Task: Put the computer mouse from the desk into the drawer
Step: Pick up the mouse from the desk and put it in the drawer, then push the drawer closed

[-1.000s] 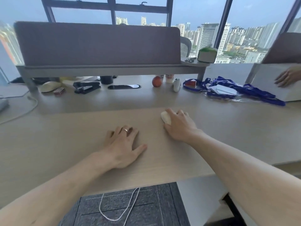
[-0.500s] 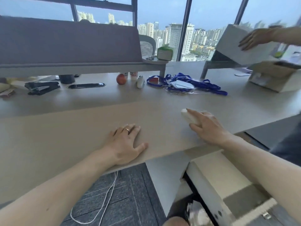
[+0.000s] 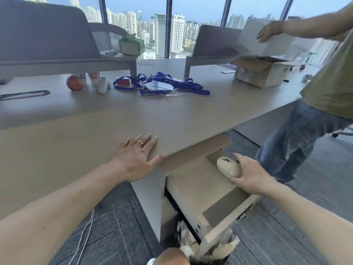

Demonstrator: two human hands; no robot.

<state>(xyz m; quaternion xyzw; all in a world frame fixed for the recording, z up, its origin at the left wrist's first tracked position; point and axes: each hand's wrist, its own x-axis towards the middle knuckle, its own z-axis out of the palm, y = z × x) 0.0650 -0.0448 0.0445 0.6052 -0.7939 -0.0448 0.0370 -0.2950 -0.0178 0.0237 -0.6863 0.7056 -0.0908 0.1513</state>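
Note:
My right hand point(image 3: 248, 175) grips a cream-white computer mouse point(image 3: 227, 167) and holds it over the far right part of the open drawer point(image 3: 193, 190), below the desk edge. The drawer is pulled out beneath the light wooden desk point(image 3: 133, 115), and its inside looks bare. My left hand point(image 3: 136, 156) lies flat on the desk top near the front edge, fingers spread, a ring on one finger.
Another person point(image 3: 305, 115) stands close to the right of the drawer, one hand on a white box lid above an open cardboard box point(image 3: 261, 73). Blue lanyards point(image 3: 164, 85), an orange fruit point(image 3: 74, 83) and a grey divider point(image 3: 44, 35) are at the back.
My right hand has lifted the mouse off the desk and carried it down over the open drawer. My view has swung right and down. The left hand stayed flat on the desk.

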